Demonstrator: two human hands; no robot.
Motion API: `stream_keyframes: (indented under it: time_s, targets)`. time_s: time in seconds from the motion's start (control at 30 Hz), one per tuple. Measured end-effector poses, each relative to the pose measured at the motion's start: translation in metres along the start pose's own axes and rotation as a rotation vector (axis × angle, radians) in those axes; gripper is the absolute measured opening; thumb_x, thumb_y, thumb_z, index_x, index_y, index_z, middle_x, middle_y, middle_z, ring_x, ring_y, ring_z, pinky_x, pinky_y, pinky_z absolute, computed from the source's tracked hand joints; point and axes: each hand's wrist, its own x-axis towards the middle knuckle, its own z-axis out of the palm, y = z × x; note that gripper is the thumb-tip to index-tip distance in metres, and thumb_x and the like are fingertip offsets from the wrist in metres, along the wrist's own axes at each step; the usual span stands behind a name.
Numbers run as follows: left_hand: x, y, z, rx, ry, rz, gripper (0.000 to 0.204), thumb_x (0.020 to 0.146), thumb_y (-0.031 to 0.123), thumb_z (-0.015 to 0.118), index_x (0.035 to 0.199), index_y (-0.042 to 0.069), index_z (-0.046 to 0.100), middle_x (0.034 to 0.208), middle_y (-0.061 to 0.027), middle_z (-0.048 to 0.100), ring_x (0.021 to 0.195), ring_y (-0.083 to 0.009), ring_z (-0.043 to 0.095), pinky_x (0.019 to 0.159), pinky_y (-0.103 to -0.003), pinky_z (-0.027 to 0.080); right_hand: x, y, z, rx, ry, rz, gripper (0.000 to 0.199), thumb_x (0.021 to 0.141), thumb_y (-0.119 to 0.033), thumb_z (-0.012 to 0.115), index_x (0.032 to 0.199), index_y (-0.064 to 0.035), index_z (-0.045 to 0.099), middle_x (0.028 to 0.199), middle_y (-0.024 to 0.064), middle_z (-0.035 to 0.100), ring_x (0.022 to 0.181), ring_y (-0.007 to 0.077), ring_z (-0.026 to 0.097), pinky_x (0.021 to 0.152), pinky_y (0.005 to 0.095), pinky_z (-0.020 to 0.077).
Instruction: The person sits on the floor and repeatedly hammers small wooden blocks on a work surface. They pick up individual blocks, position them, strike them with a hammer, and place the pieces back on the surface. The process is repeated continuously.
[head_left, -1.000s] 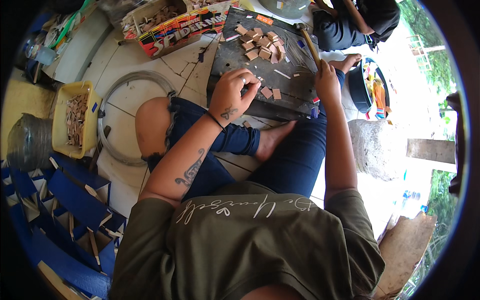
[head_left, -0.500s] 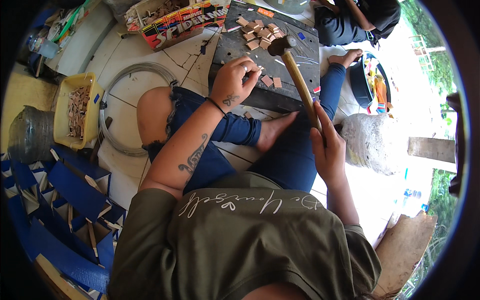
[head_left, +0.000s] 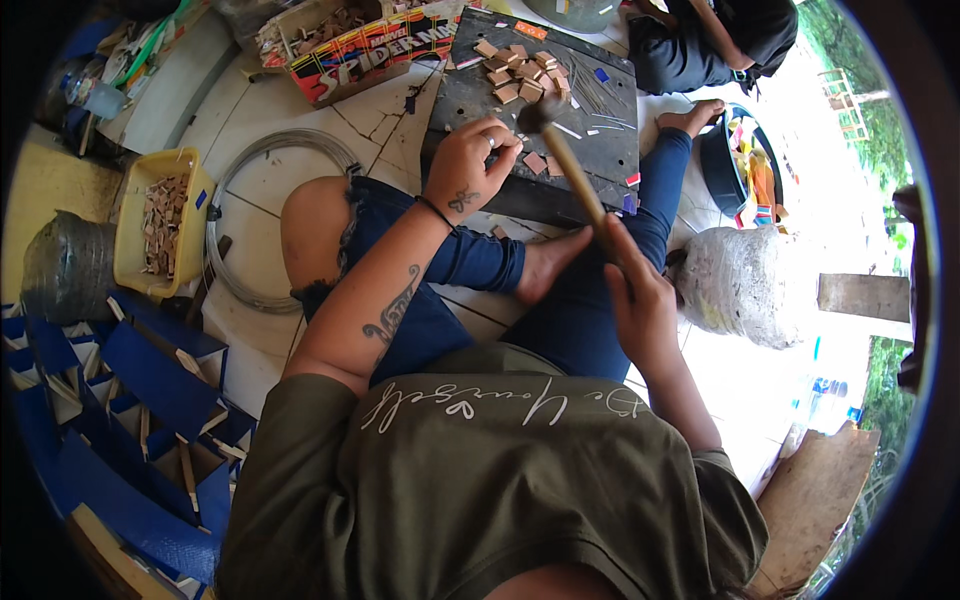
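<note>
A slab (head_left: 600, 150) is set at upper centre of the frame, with small wooden blocks (head_left: 520, 72) piled on its far end. A tray (head_left: 160, 225) of chips is placed at left (a wire coil (head_left: 262, 150) just right of it). A sack (head_left: 740, 285) is seen at right, below a bowl (head_left: 722, 165).
</note>
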Motion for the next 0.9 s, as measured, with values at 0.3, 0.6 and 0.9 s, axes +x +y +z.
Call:
stream_keyframes:
  time_s: [0.3,0.6,0.9]
  targets:
    - [-0.0021,-0.0025,0.0021,0.001,-0.013,-0.006,0.005,0.081,0.004,0.067,0.081,0.004,0.062,0.082,-0.0099,0.064,0.079,-0.0311,0.064,0.070,-0.039,0.051,-0.0028,0.0016,-0.0028,0.006,-0.021,0.017,0.052,0.093,-0.001,0.056,0.143,-0.0095,0.047,0.122,0.0198,0.063,0.107,0.0342,0.065,0.088,0.0366,0.0514]
    - [-0.0006,-0.0018,0.0024,0.035,0.014,0.029,0.006,0.081,0.004,0.068,0.080,0.005,0.062,0.082,-0.0099,0.064,0.080,-0.0310,0.064,0.071,-0.039,0.051,-0.0020,0.0041,-0.0030,0.006,0.015,-0.036,0.052,0.092,0.001,0.055,0.143,-0.0074,0.047,0.119,0.0201,0.064,0.104,0.0340,0.066,0.086,0.0359,0.0518]
    - [-0.0023,-0.0024,0.0028,0.031,0.008,0.029,0.006,0.081,0.005,0.068,0.080,0.005,0.062,0.082,-0.0105,0.064,0.079,-0.0311,0.064,0.071,-0.039,0.052,0.0000,0.0100,0.0013,-0.005,0.061,-0.087,0.056,0.091,0.001,0.057,0.144,-0.0137,0.047,0.106,0.0198,0.066,0.091,0.0367,0.067,0.078,0.0389,0.0525]
